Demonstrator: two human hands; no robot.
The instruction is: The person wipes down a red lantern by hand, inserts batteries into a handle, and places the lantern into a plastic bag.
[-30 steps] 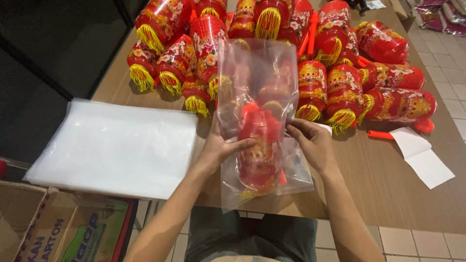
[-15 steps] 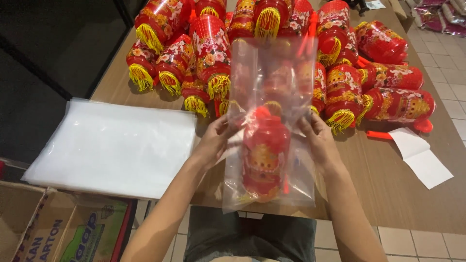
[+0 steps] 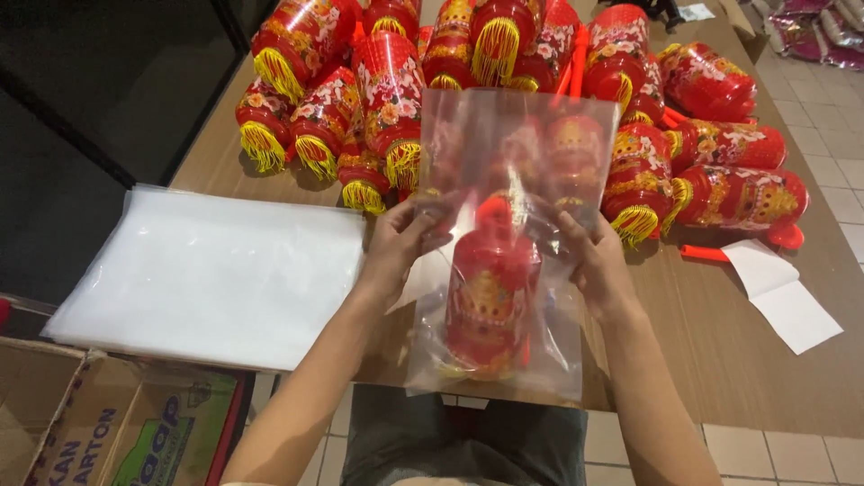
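1. The left hand [image 3: 396, 247] pinched the left edge of a clear plastic bag [image 3: 504, 153], fingers curled.
2. The right hand [image 3: 596, 261] gripped the bag's right edge the same way.
3. A red lantern [image 3: 490, 301] sat inside the bag, held above the wooden table [image 3: 720, 333] near its front edge.

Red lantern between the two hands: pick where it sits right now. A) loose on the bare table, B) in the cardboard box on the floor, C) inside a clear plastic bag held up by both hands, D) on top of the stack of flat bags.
C: the red lantern shows through the clear plastic bag, which the left hand and right hand grip at its sides.
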